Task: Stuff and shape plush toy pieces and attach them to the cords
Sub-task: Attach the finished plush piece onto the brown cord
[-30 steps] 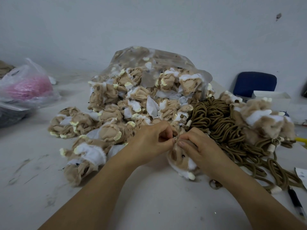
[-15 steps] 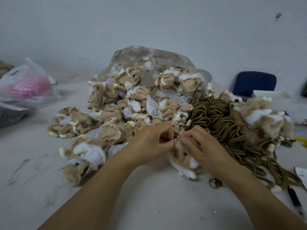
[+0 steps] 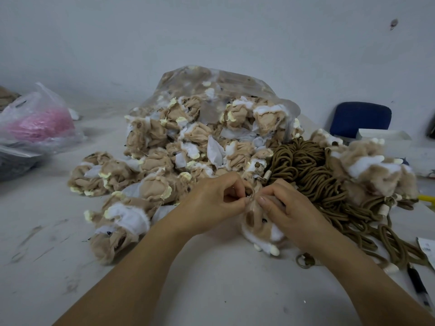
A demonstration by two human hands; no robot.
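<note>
A tan and white plush toy (image 3: 260,228) lies on the white table in front of me. My right hand (image 3: 286,210) grips its top from the right. My left hand (image 3: 217,200) pinches a small metal ring (image 3: 250,194) at the toy's top, thumb and fingers curled. The two hands meet there. A tangle of brown cords (image 3: 313,175) lies just right of my hands. A big heap of inside-out tan plush pieces (image 3: 169,161) spills from a clear plastic bag (image 3: 226,83) behind my hands.
Turned plush toys (image 3: 374,168) sit on the cords at the right. A plastic bag with pink material (image 3: 40,123) stands at the far left. A black pen (image 3: 417,285) and a paper slip (image 3: 427,249) lie at the right edge. A blue chair back (image 3: 360,117) stands behind.
The hands and toy have barely shifted. The fingers keep working at the ring on the toy's top.
</note>
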